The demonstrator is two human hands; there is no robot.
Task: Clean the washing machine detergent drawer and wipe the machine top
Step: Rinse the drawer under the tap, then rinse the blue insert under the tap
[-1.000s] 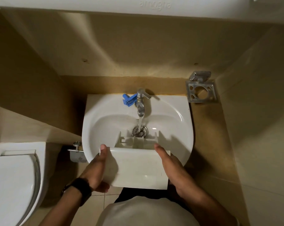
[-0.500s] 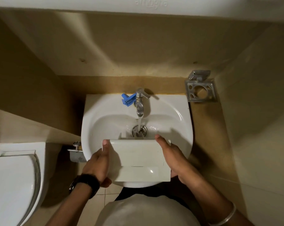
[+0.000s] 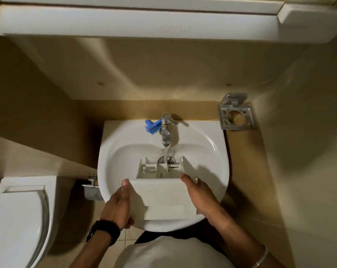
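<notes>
Detergent drawer (image 3: pixel 163 198) sits tilted in the white sink (image 3: pixel 217 151), its flat front panel toward the person and its open compartments pointing down toward the drain. Running water from the chrome tap (image 3: pixel 166 135) falls into the middle compartment, right by the drain grille.

Each grip takes one side of the front panel. The left hand (image 3: pixel 118 206) clasps the left edge — thumb laid up along the face of the panel, the other fingers curled behind it. The right hand (image 3: pixel 199 198) holds the right edge the same way, thumb on the top corner, fingers wrapped round the back out of sight. So the drawer lies between the two hands and reaches away from them into the bowl.

A blue plastic piece (image 3: pixel 152 126) rests on the sink rim just left of the tap. A metal holder (image 3: pixel 236 117) is fixed on the wall to the right, and a white toilet (image 3: pixel 16 217) stands to the left — lid down.
</notes>
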